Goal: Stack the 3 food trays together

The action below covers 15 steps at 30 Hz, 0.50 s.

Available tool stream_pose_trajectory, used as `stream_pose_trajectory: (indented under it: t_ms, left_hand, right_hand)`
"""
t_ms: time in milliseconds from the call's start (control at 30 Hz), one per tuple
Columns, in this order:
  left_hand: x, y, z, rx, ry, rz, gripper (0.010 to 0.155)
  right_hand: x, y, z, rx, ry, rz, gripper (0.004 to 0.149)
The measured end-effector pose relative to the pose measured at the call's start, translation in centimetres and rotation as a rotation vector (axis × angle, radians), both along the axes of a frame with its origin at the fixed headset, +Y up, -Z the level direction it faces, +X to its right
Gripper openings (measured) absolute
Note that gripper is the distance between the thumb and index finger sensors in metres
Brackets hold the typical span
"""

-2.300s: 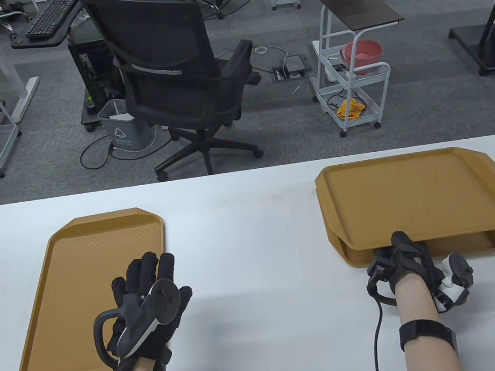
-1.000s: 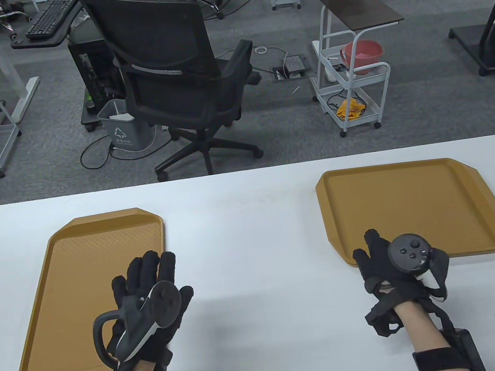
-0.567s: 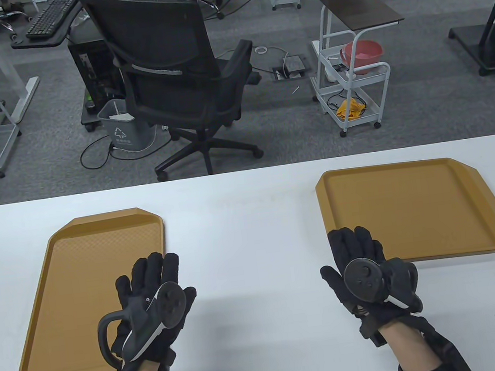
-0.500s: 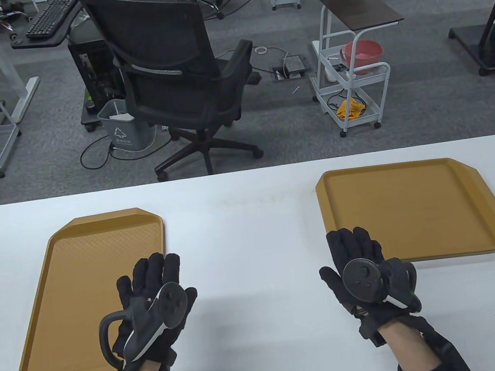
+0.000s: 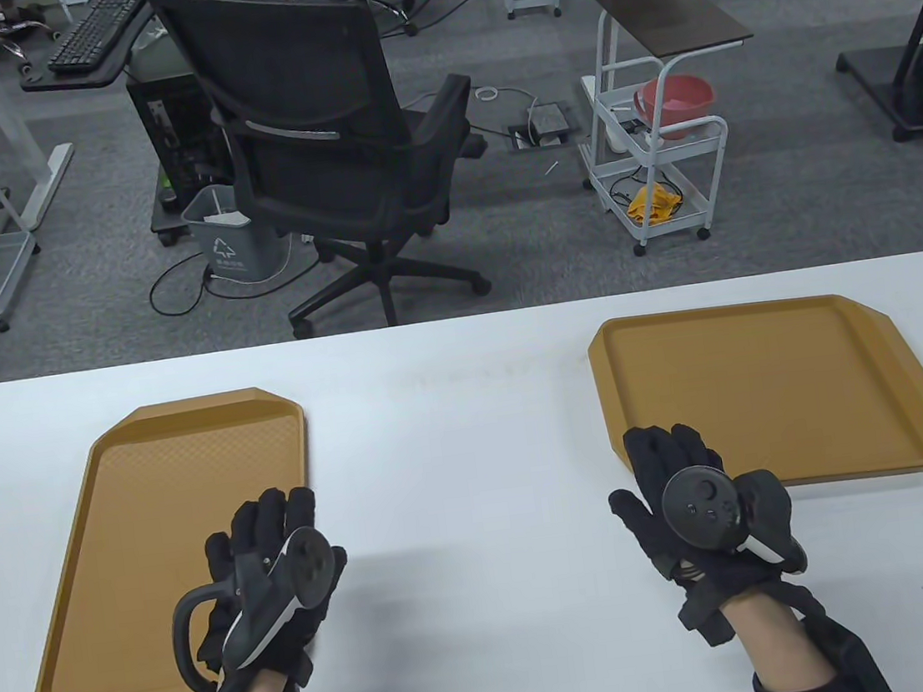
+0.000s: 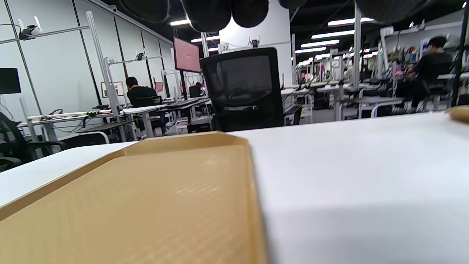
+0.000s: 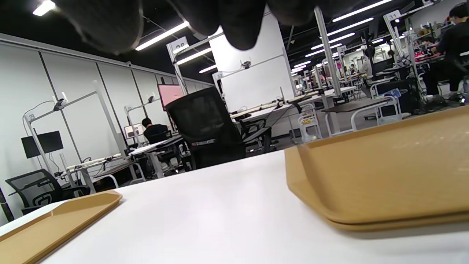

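A single tan tray (image 5: pixel 153 502) lies flat on the left of the white table (image 5: pixel 457 447). Two more tan trays sit nested as one stack (image 5: pixel 762 393) on the right. My left hand (image 5: pixel 272 546) is open, palm down, with its fingers over the single tray's right rim, gripping nothing. My right hand (image 5: pixel 680 479) is open, palm down, at the stack's near left corner, holding nothing. The left wrist view shows the single tray (image 6: pixel 146 205) just below my fingertips (image 6: pixel 205 14). The right wrist view shows the stack (image 7: pixel 384 176) close on the right and the single tray (image 7: pixel 55 223) far left.
A black office chair (image 5: pixel 336 143) stands beyond the table's far edge. A white cart (image 5: pixel 658 162) with a red basin stands on the floor behind it. Bare white tabletop lies between the two tray places.
The upper right tray, held tilted by my right hand, now lies nested on the lower one. My right hand let go and turned palm down. My left hand shifted slightly nearer and left.
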State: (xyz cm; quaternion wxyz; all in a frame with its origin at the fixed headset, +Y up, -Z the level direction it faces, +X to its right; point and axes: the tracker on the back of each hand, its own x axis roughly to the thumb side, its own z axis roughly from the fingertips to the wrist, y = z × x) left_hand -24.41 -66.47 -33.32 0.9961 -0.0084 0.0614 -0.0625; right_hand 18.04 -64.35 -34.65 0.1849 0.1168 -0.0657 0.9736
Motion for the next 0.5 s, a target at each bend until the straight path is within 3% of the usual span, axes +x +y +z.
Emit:
stream_pose_trajectory:
  t_ms: [233,500]
  left_hand:
    - [-3.8,-2.5,0.6,-0.162,0.075,-0.077,0.081]
    - [-7.6,-6.0,2.9,-0.444,0.073,-0.08,0.084]
  right_hand:
    - [0.5,-0.2,-0.2,-0.023,-0.006,-0.017,0.072]
    - [0.8,-0.3,-0.4,-0.045,-0.004,-0.043,0.071]
